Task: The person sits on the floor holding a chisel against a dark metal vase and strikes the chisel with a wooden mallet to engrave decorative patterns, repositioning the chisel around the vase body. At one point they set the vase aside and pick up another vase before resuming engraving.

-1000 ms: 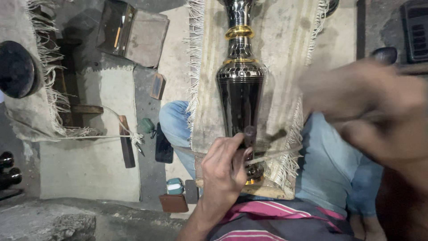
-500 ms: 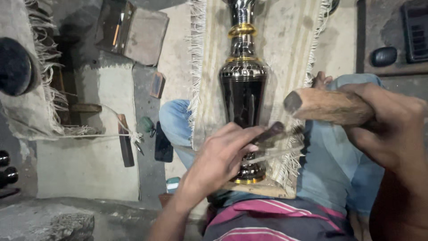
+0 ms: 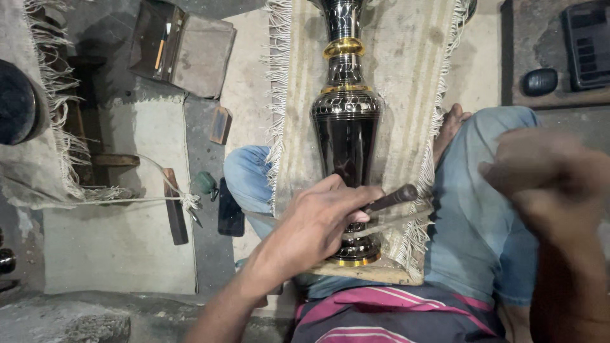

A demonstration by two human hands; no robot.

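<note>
A tall black metal vase (image 3: 346,127) with gold bands and engraved patterns lies lengthwise on a fringed beige cloth (image 3: 406,76) over my lap. My left hand (image 3: 318,222) rests on its lower body and grips a thin dark chisel (image 3: 394,197), whose tip is hidden under my fingers against the vase. My right hand (image 3: 553,184) is a motion blur over my right knee, closed like a fist around a wooden mallet that is smeared into the blur. The vase's foot sits on a wooden board (image 3: 375,273).
An open box with tools (image 3: 184,47) lies at the top left, with a small wooden block (image 3: 220,125), a dark phone (image 3: 230,206) and a wooden stick (image 3: 175,206) on the floor. At the top right are a black device (image 3: 588,44) and a dark oval object (image 3: 540,81).
My right hand has swung back to the right and is blurred; half a second ago it held the mallet close to the chisel's end. My left hand and the chisel stay on the vase.
</note>
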